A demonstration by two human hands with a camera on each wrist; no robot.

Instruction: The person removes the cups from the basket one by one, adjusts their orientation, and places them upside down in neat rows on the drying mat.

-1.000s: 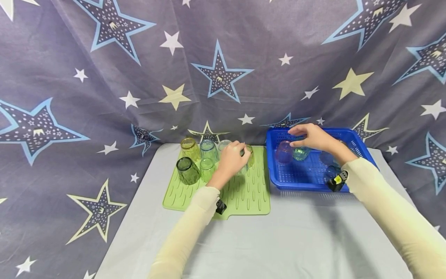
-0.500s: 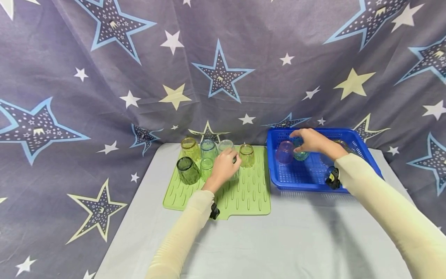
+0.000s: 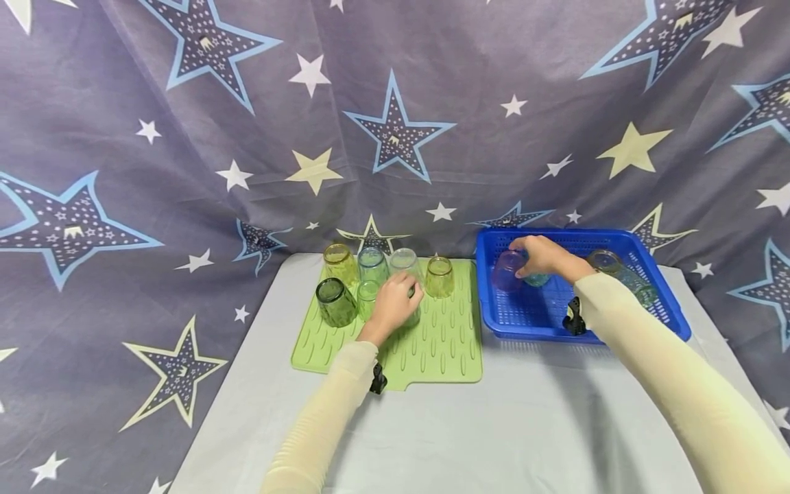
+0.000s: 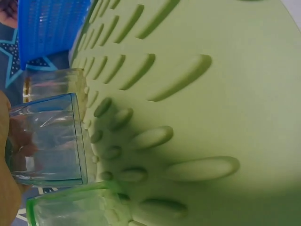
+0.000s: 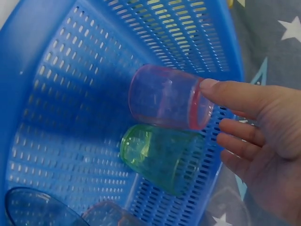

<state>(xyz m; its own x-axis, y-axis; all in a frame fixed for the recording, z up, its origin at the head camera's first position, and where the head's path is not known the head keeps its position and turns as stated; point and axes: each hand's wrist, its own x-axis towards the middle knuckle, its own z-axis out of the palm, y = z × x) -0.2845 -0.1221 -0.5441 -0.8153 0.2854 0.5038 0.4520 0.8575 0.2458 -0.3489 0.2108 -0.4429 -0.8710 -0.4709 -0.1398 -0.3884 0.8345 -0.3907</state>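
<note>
- Backdrop (image 3: 481, 165), 12 o'clock: matt cloth, softly creased, with flat printed stars.
- Counter (image 3: 469, 439), 6 o'clock: pale, smooth covering with a low sheen.
- Mat (image 3: 438, 357), lying on it: matt, rubbery-looking, with raised ridges.
- Basket (image 3: 524, 315), between 3 and 4 o'clock: blue plastic, semi-gloss, perforated with slots.
- Dark tumbler (image 3: 337, 309), between the mat's 9 and 10 o'clock, amber tumbler (image 3: 440, 280) at its 2, and clear tumbler (image 4: 49, 141): transparent, glossy; glass or plastic, cannot tell.
- Pink tumbler (image 5: 164, 96), near the basket's 9 o'clock, and green tumbler (image 5: 157, 157) beside it: see-through, shiny.
- Left sleeve (image 3: 321, 418), 7 o'clock, and right sleeve (image 3: 673, 377), 4 o'clock: soft matt cloth.
</note>
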